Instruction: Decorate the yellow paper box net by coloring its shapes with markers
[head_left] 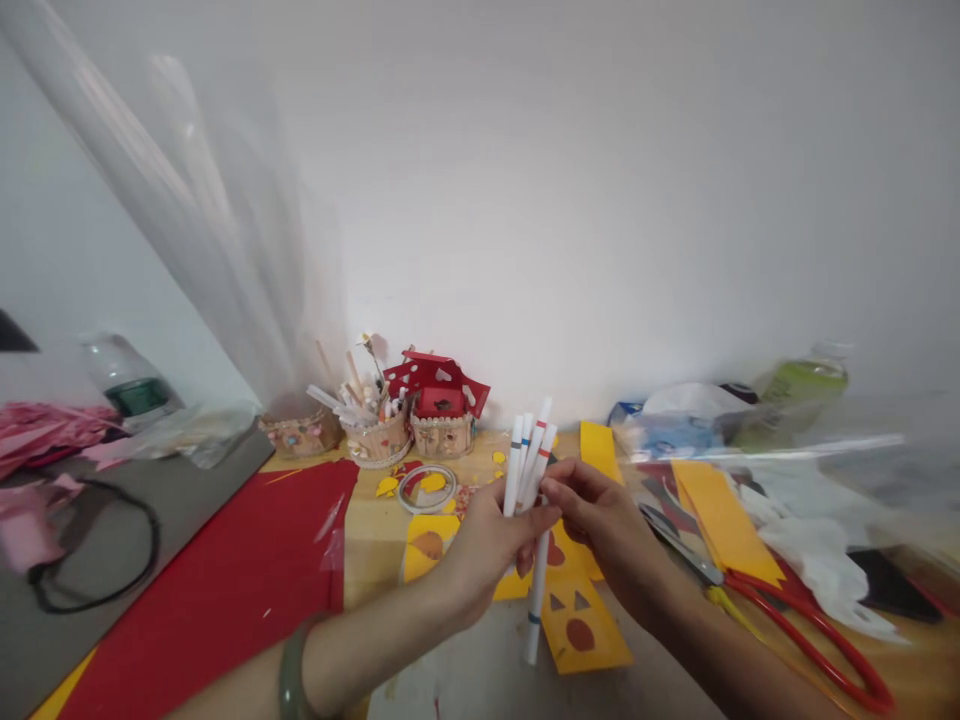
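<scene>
Scissors [705,570] right of pens [529,460] in left hand [487,545]

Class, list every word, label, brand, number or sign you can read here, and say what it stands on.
No text is readable.
Label on green bottle: blurred.
Dark label on clear bottle: blurred.
Print on blue packet: blurred.
pens held by left hand and right hand: coloured bands only, no print visible.

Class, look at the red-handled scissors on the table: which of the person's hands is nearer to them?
Right. The right hand sits just left of the red-handled scissors, touching the white marker pens; the left hand, gripping those pens, is farther left.
</scene>
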